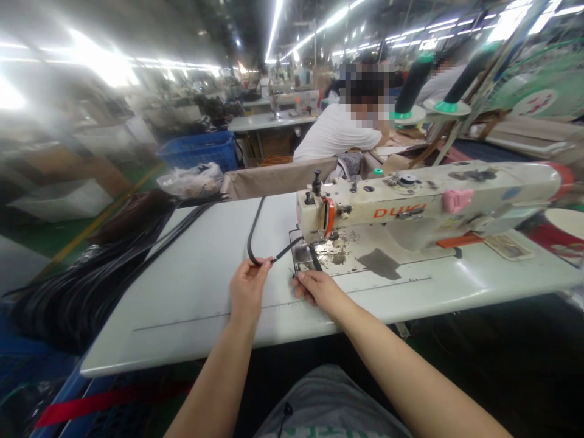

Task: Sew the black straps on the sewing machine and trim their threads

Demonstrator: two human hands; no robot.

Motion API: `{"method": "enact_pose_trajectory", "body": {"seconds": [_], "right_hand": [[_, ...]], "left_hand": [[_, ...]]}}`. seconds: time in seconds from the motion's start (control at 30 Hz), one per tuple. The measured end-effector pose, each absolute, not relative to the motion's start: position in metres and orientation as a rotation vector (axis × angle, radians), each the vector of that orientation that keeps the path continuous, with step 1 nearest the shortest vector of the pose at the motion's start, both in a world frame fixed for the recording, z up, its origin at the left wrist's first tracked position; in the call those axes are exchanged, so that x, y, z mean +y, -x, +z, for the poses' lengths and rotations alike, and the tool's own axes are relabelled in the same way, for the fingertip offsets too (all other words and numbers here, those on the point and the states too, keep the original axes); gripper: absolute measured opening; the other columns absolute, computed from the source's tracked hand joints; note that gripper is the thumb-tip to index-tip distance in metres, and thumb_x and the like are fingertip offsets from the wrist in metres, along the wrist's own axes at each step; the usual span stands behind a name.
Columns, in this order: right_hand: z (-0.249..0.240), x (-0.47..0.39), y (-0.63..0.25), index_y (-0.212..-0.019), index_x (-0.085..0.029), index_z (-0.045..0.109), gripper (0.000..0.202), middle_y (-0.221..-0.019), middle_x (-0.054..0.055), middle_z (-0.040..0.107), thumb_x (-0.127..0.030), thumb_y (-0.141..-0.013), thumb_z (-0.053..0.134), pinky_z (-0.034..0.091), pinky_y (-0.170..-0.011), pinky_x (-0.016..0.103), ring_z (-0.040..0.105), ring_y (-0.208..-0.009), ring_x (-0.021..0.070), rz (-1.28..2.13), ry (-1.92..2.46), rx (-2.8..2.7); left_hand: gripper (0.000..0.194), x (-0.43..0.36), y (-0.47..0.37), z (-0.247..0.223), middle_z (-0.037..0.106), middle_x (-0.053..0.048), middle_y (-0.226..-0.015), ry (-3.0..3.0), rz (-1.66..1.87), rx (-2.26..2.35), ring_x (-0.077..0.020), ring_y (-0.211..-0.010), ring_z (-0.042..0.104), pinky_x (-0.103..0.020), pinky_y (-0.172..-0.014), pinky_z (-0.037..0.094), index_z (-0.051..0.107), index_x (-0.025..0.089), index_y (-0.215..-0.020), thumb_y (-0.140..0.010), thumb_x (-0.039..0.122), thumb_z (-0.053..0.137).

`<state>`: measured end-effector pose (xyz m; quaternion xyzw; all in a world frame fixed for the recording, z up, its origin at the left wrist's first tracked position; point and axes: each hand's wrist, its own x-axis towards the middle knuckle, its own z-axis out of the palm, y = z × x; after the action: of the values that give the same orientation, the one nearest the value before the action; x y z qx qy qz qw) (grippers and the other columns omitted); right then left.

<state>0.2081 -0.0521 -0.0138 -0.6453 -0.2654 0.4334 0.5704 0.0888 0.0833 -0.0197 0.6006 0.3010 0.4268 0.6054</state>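
Observation:
A narrow black strip curves over the white table, and one part of it runs up to the needle area of a white sewing machine. My left hand pinches this strip between thumb and fingers, left of the machine. Close to the needle plate's front left corner, my right hand has its fingers closed around a small thin dark item that is too small to name. Another short dark piece lies under the machine head, just beyond my right hand.
Many black strips hang over the table's left end. Behind the table are a fabric-lined bin, a blue crate and a person in a white shirt. Thread cones stand at the back right.

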Motion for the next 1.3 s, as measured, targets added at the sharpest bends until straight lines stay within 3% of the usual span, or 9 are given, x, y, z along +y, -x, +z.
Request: {"method": "enact_pose_trajectory", "body": {"seconds": [0.37, 0.57, 0.67, 0.8, 0.9, 1.0, 1.13, 1.3], "right_hand": [[0.008, -0.029, -0.187, -0.084, -0.015, 0.066, 0.053, -0.061, -0.002, 0.053, -0.067, -0.087, 0.055, 0.018, -0.043, 0.021, 0.031, -0.046, 0.0071, 1.162, 1.364, -0.730], [0.012, -0.031, -0.187, -0.080, -0.019, 0.062, 0.045, -0.059, -0.005, 0.041, -0.060, -0.093, 0.049, 0.027, -0.050, 0.023, 0.035, -0.052, 0.0106, 1.074, 1.426, -0.836], [0.016, -0.045, -0.190, -0.085, -0.020, 0.060, 0.028, -0.070, -0.002, 0.051, -0.047, -0.092, 0.060, 0.038, -0.063, 0.026, 0.048, -0.065, 0.0145, 0.756, 1.729, -1.007], [0.015, -0.072, -0.194, -0.096, -0.019, 0.064, 0.009, -0.100, 0.010, 0.063, -0.024, -0.089, 0.066, 0.045, -0.083, 0.035, 0.059, -0.096, 0.0265, 0.025, 2.347, -1.288], [0.008, -0.090, -0.196, -0.130, -0.018, 0.062, 0.039, -0.116, 0.016, 0.063, -0.018, -0.091, 0.060, 0.049, -0.078, 0.036, 0.064, -0.095, 0.0294, -0.113, 2.602, -1.275], [0.000, -0.101, -0.196, -0.151, -0.017, 0.045, 0.054, -0.110, 0.015, 0.068, -0.018, -0.097, 0.051, 0.050, -0.067, 0.034, 0.068, -0.081, 0.0262, 0.009, 2.719, -1.304], [-0.001, -0.107, -0.194, -0.152, -0.014, 0.045, 0.052, -0.101, 0.014, 0.072, -0.018, -0.100, 0.047, 0.050, -0.066, 0.031, 0.072, -0.082, 0.0257, 0.069, 2.783, -1.389], [0.003, -0.107, -0.193, -0.150, -0.012, 0.046, 0.051, -0.104, 0.013, 0.073, -0.018, -0.100, 0.049, 0.052, -0.064, 0.030, 0.074, -0.079, 0.0244, 0.049, 2.854, -1.436]], "left_hand": [[0.023, 0.061, -0.044, -0.007, 0.077, -0.009, -0.107, -1.538, 1.005, 0.714, -0.0247, -0.107, 0.073, -0.039, -0.099, 0.057, 0.066, 0.021, -0.094, -0.084, 0.039, 0.075], [0.026, 0.058, -0.034, -0.008, 0.077, -0.008, -0.104, -1.481, 1.005, 0.761, -0.0248, -0.104, 0.073, -0.038, -0.095, 0.058, 0.067, 0.021, -0.096, -0.083, 0.041, 0.076], [0.028, 0.062, -0.030, -0.010, 0.077, -0.007, -0.099, -1.506, 0.935, 0.796, -0.0236, -0.101, 0.073, -0.037, -0.094, 0.057, 0.068, 0.020, -0.096, -0.083, 0.044, 0.076], [0.033, 0.073, -0.024, -0.010, 0.076, -0.008, -0.099, -1.453, 0.780, 0.779, -0.0231, -0.095, 0.073, -0.037, -0.089, 0.057, 0.066, 0.020, -0.093, -0.079, 0.047, 0.077], [0.037, 0.083, -0.018, -0.013, 0.075, -0.007, -0.084, -1.461, 0.664, 0.833, -0.0213, -0.078, 0.072, -0.034, -0.077, 0.057, 0.064, 0.020, -0.091, -0.076, 0.050, 0.077], [0.035, 0.097, -0.010, -0.018, 0.068, -0.001, -0.068, -1.632, 0.552, 0.889, -0.0185, -0.064, 0.065, -0.030, -0.066, 0.051, 0.066, 0.020, -0.092, -0.077, 0.052, 0.071], [0.037, 0.121, 0.003, -0.019, 0.063, 0.002, -0.062, -1.885, 0.485, 1.029, -0.0194, -0.060, 0.061, -0.030, -0.062, 0.046, 0.068, 0.021, -0.101, -0.082, 0.052, 0.059], [0.046, 0.160, 0.029, -0.007, 0.073, -0.006, -0.080, -2.141, 0.386, 1.379, -0.0233, -0.073, 0.066, -0.034, -0.074, 0.049, 0.070, 0.015, -0.114, -0.091, 0.042, 0.041]]}}
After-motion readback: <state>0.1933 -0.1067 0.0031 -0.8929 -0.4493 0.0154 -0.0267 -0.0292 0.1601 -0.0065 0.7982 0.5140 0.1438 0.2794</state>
